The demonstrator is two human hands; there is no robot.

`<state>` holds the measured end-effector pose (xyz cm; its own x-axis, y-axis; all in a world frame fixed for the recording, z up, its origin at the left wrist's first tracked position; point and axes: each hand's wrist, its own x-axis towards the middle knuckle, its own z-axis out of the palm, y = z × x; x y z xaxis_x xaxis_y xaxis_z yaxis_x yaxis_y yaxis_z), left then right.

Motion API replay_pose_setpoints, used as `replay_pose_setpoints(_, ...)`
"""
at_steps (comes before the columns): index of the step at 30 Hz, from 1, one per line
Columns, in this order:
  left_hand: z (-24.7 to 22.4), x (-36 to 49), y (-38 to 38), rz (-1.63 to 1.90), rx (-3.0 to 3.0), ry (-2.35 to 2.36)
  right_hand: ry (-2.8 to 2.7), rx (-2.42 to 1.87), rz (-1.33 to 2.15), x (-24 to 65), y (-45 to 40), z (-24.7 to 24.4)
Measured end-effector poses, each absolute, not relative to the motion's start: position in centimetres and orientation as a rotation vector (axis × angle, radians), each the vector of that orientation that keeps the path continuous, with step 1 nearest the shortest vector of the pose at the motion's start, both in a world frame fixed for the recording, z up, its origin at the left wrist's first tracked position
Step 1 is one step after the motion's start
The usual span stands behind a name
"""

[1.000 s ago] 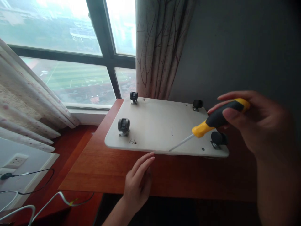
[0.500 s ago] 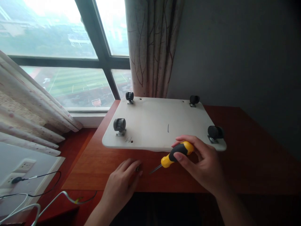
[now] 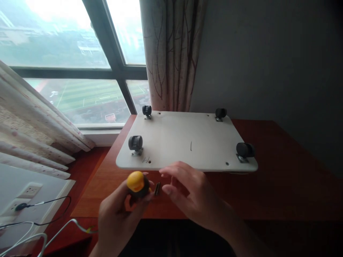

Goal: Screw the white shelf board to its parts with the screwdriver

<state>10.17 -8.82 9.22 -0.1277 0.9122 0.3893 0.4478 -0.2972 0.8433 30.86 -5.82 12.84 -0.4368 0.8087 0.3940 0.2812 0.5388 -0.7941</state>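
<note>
My left hand [image 3: 120,210] is wrapped round a yellow and black screwdriver [image 3: 137,181]. The butt of its handle faces me, and its shaft is hidden. Just right of those fingertips are a couple of slim brass-coloured metal pieces [image 3: 157,188], which look like screws or bits. My right hand [image 3: 193,196] hovers beside them over the table's front part, thumb and fingers apart with nothing between them. Beyond both hands lies a white board [image 3: 174,142] with black casters at its corners, such as the near left caster [image 3: 135,143].
The board rests on a reddish wooden table [image 3: 281,185]. Small holes and pen marks show on its face. A window [image 3: 88,96] and curtains [image 3: 171,53] stand behind. At lower left, cables [image 3: 61,232] hang near a wall socket [image 3: 29,191].
The screwdriver has passed from my right hand to my left and now points away from me. My right hand has moved left and opened. The slim metal pieces show more clearly.
</note>
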Motion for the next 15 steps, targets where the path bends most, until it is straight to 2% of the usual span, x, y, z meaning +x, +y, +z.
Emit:
replay_pose_setpoints(6, 10.7, 8.4, -9.0, 1.577, 1.257, 1.65, -2.584, -1.152, 0.637, 29.7, -5.4, 8.1)
replay_pose_setpoints(15, 9.8, 7.7, -8.6, 1.544, 1.283, 1.609, -2.79, -1.176, 0.615, 27.9, -4.1, 5.7)
